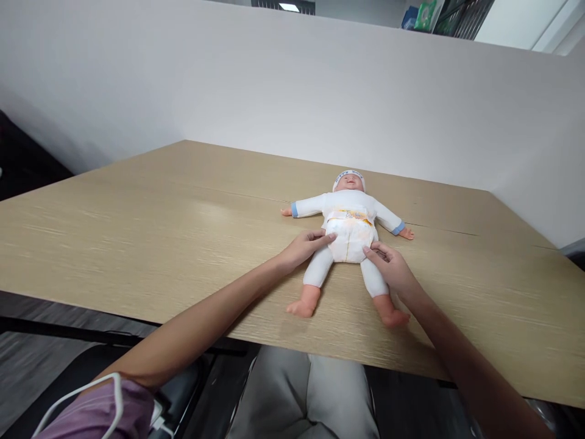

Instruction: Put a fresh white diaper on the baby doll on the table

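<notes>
Now our left hand (305, 247) lies open, fingertips touching the diaper (350, 239) on the baby doll (348, 206), face up on the bench (137, 225). Our right hand (393, 268) curls against the diaper's opposite edge; we cannot tell whether it pinches.

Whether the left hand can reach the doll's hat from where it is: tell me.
Probably yes. The left hand lies open against the diaper, and the hat sits further up the doll; only the doll's outstretched sleeve lies between them. The arm looks well stretched already, so leaning in may be needed.
</notes>
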The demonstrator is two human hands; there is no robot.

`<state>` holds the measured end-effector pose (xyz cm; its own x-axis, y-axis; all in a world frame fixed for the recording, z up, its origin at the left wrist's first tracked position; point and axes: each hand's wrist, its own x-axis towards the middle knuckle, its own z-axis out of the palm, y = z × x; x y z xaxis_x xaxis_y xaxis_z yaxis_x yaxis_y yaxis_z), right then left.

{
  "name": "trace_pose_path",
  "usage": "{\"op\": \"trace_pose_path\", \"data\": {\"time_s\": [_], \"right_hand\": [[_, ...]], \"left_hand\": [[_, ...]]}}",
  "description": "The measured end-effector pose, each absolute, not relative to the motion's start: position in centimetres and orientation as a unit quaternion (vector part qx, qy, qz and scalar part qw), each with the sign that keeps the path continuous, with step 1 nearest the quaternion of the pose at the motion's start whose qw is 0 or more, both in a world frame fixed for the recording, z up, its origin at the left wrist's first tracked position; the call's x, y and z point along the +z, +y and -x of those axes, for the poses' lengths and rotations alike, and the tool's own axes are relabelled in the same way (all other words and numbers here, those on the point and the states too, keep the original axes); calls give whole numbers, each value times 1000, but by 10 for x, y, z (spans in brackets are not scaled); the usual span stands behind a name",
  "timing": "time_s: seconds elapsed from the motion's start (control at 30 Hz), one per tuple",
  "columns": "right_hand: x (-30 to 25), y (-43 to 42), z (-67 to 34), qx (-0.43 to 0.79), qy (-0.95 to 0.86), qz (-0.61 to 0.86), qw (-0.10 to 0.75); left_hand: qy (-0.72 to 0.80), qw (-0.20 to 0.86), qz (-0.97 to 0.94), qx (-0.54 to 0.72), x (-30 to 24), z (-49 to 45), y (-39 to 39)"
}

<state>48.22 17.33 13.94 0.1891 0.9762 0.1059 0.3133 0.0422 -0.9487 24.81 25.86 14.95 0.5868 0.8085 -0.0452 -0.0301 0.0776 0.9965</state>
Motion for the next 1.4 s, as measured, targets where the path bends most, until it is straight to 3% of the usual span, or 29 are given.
{"op": "trace_pose_path", "data": {"time_s": [0.13, 0.47, 0.67, 0.77, 0.93, 1.03, 1.17, 1.4], "right_hand": [[138, 170, -481, 328, -539, 598, 494], [150, 156, -471, 119, -577, 669, 453], [151, 155, -474, 51, -617, 635, 462], [147, 159, -481, 63, -580, 637, 504], [133, 180, -510, 14, -530, 618, 581], [125, 205, -536, -85, -589, 626, 503], [113, 248, -561, -174, -656, 649, 344], [100, 270, -579, -130, -680, 680, 242]], "left_hand": [[341, 649, -591, 337, 146, -246, 262], [355, 622, -596, 363, 148, -246, 260], [375, 461, -712, 374, 151, -241, 260], [384, 359, -765, 373, 152, -237, 260], [377, 289, -787, 393, 148, -228, 282], [416, 209, -780, 418, 143, -226, 313], [470, 75, -812, 338, 134, -234, 355], [472, 80, -838, 262, 119, -234, 381]]}}
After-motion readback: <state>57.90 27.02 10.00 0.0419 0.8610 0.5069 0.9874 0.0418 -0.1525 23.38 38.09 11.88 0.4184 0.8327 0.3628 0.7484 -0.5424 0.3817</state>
